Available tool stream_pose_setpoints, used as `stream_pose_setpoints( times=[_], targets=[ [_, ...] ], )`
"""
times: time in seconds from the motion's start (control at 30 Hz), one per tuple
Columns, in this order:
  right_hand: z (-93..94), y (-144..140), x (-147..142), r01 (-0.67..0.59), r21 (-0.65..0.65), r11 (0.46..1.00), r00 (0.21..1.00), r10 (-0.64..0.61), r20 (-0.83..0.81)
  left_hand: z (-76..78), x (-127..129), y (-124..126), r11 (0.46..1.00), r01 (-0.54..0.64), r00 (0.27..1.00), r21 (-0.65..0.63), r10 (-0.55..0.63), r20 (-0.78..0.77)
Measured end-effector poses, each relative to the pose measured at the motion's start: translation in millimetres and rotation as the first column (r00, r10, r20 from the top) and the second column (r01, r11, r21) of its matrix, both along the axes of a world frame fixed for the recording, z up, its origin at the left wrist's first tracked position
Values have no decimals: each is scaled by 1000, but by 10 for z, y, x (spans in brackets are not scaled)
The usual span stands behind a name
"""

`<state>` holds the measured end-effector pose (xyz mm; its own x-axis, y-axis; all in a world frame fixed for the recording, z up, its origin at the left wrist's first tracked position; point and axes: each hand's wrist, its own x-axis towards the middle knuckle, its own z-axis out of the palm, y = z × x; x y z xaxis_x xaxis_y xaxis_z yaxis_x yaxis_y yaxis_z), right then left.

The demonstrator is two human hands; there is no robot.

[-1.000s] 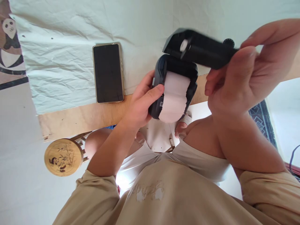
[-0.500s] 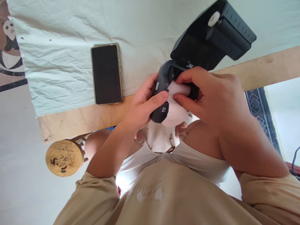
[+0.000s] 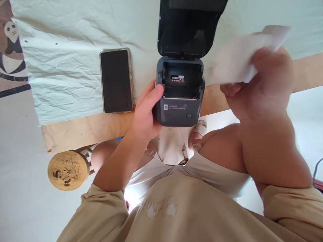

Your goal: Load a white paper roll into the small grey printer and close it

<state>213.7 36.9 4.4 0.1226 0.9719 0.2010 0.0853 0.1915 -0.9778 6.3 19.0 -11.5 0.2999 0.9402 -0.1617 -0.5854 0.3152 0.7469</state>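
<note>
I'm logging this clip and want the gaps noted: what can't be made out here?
Head view only:
- Paper in the right hand: motion-blurred, shape unclear.
- Printer lid: top cut off by the frame edge.
- Label inside the printer bay: text too small to read.
- Left hand fingers: hidden behind the printer.

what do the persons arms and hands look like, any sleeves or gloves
Both hands, left hand and right hand, are bare: no gloves, rings or watch visible. The forearms are uncovered. Loose beige sleeves end around the elbows, matching the beige shirt.

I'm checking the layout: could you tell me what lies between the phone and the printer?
In the head view, only the left hand gripping the printer beside the phone.
</note>
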Motion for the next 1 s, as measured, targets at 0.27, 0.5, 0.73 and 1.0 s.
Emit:
stream_pose_setpoints(
  times=[0.27,0.5,0.73,1.0],
  targets=[
    [-31,-126,-134,63,208,976,808,-172,563,-11,-2,-10,999,-36,999,0,36,8],
    [-104,-63,-136,107,-56,993,515,-7,857,3,-3,-8,999,-25,1000,-27,25,18],
    [21,-120,43,44,402,915,628,-338,701,-1,-17,-9,999,-17,999,-49,19,32],
    [-173,74,310,190,79,979,524,-169,835,12,-15,-6,999,-8,998,-43,10,66]
  ],
)
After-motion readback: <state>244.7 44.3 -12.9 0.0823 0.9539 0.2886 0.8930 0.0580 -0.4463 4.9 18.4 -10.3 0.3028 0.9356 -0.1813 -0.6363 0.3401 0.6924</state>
